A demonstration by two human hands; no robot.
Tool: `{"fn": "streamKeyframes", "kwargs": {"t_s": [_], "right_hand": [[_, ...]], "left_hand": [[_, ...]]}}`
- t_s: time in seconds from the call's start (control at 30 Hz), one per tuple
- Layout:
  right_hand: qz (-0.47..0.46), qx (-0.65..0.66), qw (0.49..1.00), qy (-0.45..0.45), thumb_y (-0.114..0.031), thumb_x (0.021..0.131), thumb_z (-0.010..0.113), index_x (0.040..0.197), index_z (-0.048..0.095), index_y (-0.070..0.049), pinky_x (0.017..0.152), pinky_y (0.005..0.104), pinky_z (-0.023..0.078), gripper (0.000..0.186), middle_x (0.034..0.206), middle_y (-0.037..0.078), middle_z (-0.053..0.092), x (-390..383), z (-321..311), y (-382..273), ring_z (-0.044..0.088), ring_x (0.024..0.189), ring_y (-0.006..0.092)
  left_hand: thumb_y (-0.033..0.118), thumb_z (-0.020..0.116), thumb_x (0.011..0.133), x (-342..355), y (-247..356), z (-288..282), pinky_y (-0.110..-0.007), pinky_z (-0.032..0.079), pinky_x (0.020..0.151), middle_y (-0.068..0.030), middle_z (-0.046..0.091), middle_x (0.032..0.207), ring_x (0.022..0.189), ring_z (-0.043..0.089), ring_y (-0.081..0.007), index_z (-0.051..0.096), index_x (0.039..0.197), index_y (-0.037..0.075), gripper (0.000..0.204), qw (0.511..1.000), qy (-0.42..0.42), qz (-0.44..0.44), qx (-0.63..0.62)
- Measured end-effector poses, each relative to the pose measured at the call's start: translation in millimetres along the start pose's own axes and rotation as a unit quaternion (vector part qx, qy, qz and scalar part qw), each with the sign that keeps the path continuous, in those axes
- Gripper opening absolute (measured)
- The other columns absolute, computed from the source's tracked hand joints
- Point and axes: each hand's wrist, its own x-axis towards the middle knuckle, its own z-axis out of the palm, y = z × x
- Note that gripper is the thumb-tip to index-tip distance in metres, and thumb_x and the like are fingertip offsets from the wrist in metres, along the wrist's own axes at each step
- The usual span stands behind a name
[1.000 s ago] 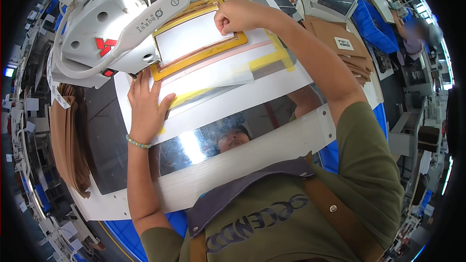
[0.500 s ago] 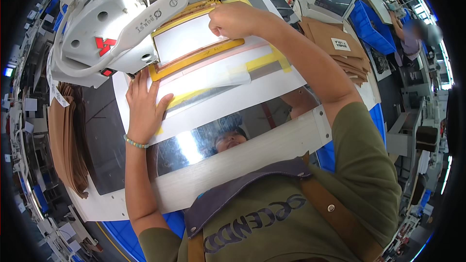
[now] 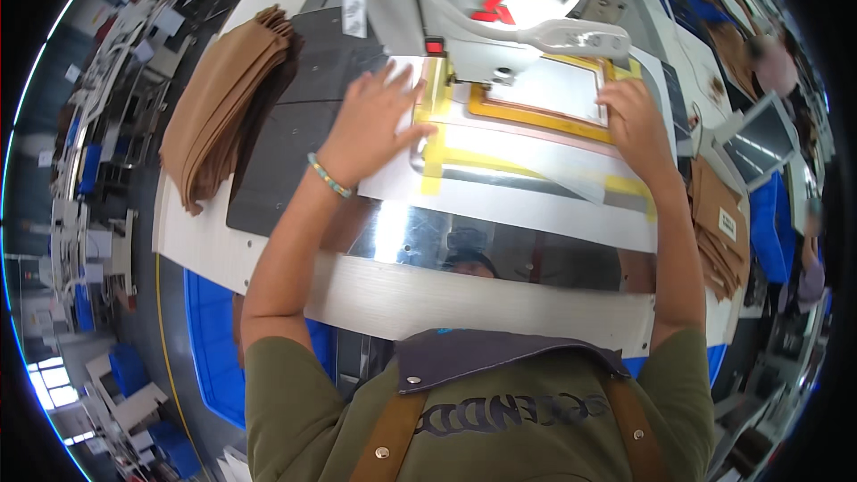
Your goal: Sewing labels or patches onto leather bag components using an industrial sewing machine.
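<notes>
A yellow rectangular frame (image 3: 536, 116) lies on a white sheet (image 3: 527, 201) under the head of a white machine (image 3: 527, 0). White material (image 3: 558, 89) shows inside the frame. Strips of yellow tape (image 3: 432, 156) cross the sheet, and a translucent flap (image 3: 571, 180) lies in front of the frame. My left hand (image 3: 373, 129), fingers spread, is over the sheet's left part, its thumb near the tape. At the frame's right end, my right hand (image 3: 636, 120) has its fingers bent and drawn together; what lies between the fingertips is hidden.
Brown folded pieces (image 3: 228, 107) are stacked on the left, with more brown pieces (image 3: 717, 228) on the right. A screen (image 3: 759, 143) stands at the right. A shiny metal plate (image 3: 500, 254) runs along the near side. Blue bins (image 3: 210, 330) sit below the table. Another person (image 3: 808, 286) is far right.
The view has swung left, so the machine appears farther right. My left hand has come away from the frame's near-left corner toward the left. My right hand has moved down the frame's right end.
</notes>
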Motion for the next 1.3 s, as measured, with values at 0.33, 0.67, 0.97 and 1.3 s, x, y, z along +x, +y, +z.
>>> {"fn": "streamKeyframes", "kwargs": {"t_s": [0.33, 0.67, 0.97, 1.3], "right_hand": [[0.065, 0.008, 0.995, 0.069, 0.002, 0.095, 0.059, 0.105, 0.073, 0.0, 0.105, 0.0419, 0.05, 0.018, 0.128, 0.012, 0.071, -27.6, 10.4, 4.8, 0.062, 0.123, 0.0325], [0.072, 0.026, 0.992, 0.103, 0.004, 0.095, 0.06, 0.102, 0.075, -0.002, 0.108, 0.0427, 0.05, 0.017, 0.128, 0.012, 0.073, -29.5, 13.4, 11.8, 0.063, 0.124, 0.0325], [0.039, 0.037, 0.996, 0.073, 0.003, 0.094, 0.063, 0.103, 0.076, -0.004, 0.102, 0.0406, 0.053, 0.017, 0.125, 0.009, 0.074, -16.5, 3.6, -29.6, 0.065, 0.119, 0.031], [-0.192, 0.035, 0.981, -0.016, -0.011, 0.085, 0.075, 0.105, 0.073, -0.006, 0.086, 0.0393, 0.055, 0.021, 0.112, 0.007, 0.072, 3.7, 54.5, -128.0, 0.067, 0.108, 0.0253]], "left_hand": [[0.018, 0.066, 0.1, -78.0, -222.4, -66.6, -0.051, 0.057, 0.092, -0.0205, 0.074, 0.109, 0.106, 0.07, -0.0433, 0.071, 0.112, 0.002, 0.02, 0.923, -0.015, -0.283, 0.261], [0.025, 0.068, 0.105, -87.4, -259.4, -79.6, -0.04, 0.059, 0.084, -0.0158, 0.079, 0.105, 0.09, 0.077, -0.0303, 0.08, 0.115, 0.006, 0.025, 0.861, 0.24, -0.448, 0.021], [0.007, 0.07, 0.097, -61.9, -68.3, -47.7, -0.042, 0.059, 0.085, -0.0153, 0.078, 0.109, 0.1, 0.073, -0.032, 0.079, 0.108, 0.0, 0.016, 0.988, 0.142, -0.045, 0.046], [0.005, 0.067, 0.087, -67.5, 32.3, -7.2, -0.04, 0.059, 0.093, -0.015, 0.072, 0.133, 0.11, 0.071, -0.0307, 0.074, 0.123, -0.002, 0.037, 0.997, 0.068, 0.043, -0.011]]}}
